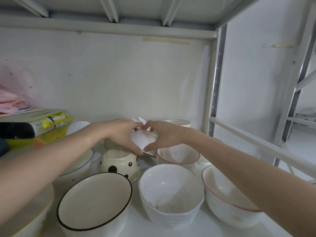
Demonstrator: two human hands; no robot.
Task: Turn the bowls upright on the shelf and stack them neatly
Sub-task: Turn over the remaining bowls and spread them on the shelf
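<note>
Both hands hold one small white bowl [142, 140], tilted bottom-up above the shelf's middle. My left hand [122, 134] grips its left side and my right hand [165, 135] grips its right side. Under it a cream bowl with black spots [119, 164] lies upside down. Upright in front stand a black-rimmed bowl [94, 202], a ribbed white bowl [171, 192] and a red-rimmed bowl [224, 194]. Another red-rimmed bowl [178, 156] stands upright behind them. Blue-rimmed bowls [80, 166] sit at the left, partly hidden by my forearm.
A yellow-rimmed bowl [32, 219] is at the front left corner. Yellow packages and a black item [34, 127] are piled at the left with pink cloth [12, 103] on top. A black-rimmed bowl [177, 124] stands at the back. The shelf's steel post [215, 93] rises at the right.
</note>
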